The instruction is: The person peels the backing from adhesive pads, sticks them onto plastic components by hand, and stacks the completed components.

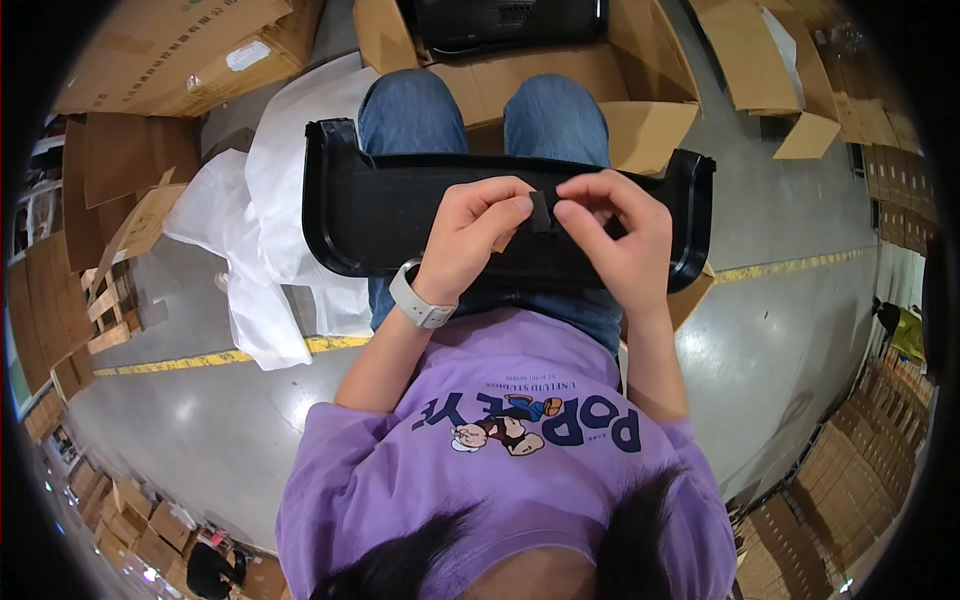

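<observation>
Across my knees lies a black plastic panel [385,215] with raised, curved ends. Above its middle, my left hand [467,232] pinches a small dark rectangular piece [540,212] between thumb and forefinger; its material is not clear. A bit of tan material shows under the left fingers. My right hand [630,235] faces it from the right, thumb and forefinger closed in a pinch just beside the piece. Whatever those right fingertips hold, if anything, is too small to make out.
An open cardboard box [560,75] stands beyond my knees, with another black plastic part [510,22] in it. White foam sheeting [300,150] drapes on the left. More cartons [180,50] stand at both sides. A yellow line [800,264] crosses the grey floor.
</observation>
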Motion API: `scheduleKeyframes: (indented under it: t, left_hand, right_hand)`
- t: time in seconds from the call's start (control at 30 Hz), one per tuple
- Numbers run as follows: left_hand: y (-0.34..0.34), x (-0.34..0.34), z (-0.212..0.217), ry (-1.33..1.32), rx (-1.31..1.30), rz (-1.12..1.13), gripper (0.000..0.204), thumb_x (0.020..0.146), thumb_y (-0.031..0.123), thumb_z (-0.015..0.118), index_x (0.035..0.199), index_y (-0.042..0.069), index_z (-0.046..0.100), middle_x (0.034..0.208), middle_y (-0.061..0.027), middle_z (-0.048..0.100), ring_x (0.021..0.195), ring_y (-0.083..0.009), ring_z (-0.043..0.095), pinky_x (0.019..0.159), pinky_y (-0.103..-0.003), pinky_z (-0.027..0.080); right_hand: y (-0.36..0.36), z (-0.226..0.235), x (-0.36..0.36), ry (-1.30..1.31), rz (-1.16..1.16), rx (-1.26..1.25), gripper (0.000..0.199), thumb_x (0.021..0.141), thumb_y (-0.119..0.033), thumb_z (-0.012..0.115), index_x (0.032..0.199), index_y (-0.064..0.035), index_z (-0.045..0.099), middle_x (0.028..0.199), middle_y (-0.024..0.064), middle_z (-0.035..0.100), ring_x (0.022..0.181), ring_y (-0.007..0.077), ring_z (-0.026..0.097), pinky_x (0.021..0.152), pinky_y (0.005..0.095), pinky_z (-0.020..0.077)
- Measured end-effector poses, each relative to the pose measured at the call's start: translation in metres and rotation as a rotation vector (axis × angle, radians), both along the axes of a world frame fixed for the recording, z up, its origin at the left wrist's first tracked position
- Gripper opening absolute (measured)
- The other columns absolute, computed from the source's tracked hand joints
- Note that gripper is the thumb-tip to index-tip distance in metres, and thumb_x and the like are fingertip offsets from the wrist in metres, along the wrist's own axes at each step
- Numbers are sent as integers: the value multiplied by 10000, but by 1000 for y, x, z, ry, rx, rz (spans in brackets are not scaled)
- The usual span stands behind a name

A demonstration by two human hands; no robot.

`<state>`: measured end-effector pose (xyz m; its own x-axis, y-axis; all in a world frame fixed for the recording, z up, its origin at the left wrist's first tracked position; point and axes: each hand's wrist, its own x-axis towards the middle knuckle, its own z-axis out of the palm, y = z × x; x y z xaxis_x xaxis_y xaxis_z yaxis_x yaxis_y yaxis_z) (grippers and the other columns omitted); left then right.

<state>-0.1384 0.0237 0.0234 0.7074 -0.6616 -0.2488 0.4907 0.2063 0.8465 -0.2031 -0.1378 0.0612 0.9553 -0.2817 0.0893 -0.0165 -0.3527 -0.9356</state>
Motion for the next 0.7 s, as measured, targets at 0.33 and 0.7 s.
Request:
scheduleKeyframes:
  t: [0.33,0.7]
  left_hand:
    - [-1,-2,-4,-419,281,-52,180,843,138,602,765,-24,621,583,-4,522,550,-21,436,502,-202,338]
    - [35,21,-24,-111,312,152,405,975,292,478,725,-1,601,508,75,368,440,-18,304,408,-201,224]
  right_hand:
    - [-9,-8,-1,147,119,8,101,745,-75,684,802,6,659,687,26,615,619,83,548,578,208,428]
    - [-38,-51,-8,596,168,-100,141,770,-125,649,789,15,661,690,36,629,634,78,541,601,223,423]
